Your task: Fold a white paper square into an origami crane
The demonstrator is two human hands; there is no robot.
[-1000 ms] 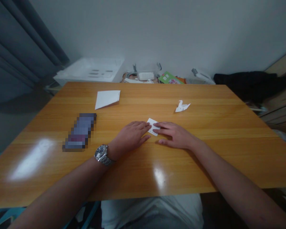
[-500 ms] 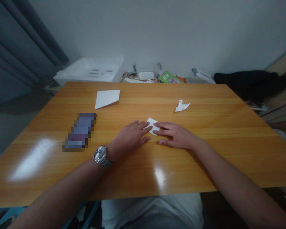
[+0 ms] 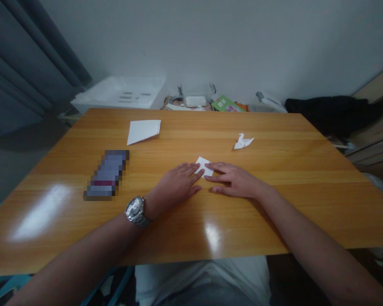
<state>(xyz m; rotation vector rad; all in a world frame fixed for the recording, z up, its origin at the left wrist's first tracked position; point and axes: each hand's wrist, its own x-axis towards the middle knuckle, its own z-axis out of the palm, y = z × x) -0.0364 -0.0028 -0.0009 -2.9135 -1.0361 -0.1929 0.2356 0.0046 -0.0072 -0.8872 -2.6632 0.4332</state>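
Observation:
A small folded square of white paper (image 3: 203, 163) lies on the wooden table in front of me, one corner pointing away. My left hand (image 3: 178, 182), with a silver watch at the wrist, rests its outstretched fingertips on the paper's left side. From the other side, my right hand (image 3: 234, 180) lays its spread fingers on the right part of the paper. Both thumbs lie apart on the nearer side. The fingertips cover some of the paper's edges. Farther back on the right stands a white folded-paper bird (image 3: 243, 141).
A larger white paper sheet (image 3: 143, 131) lies at the back left of the table (image 3: 274, 221). Nearer on the left is a pixelated, phone-like flat object (image 3: 107, 174). Beyond the far edge are a white foam tray (image 3: 121, 93) and a green booklet (image 3: 226, 103).
My hands and the small paper hold nearly the same position. The left fingers have shifted very slightly, and the whole view has moved a little.

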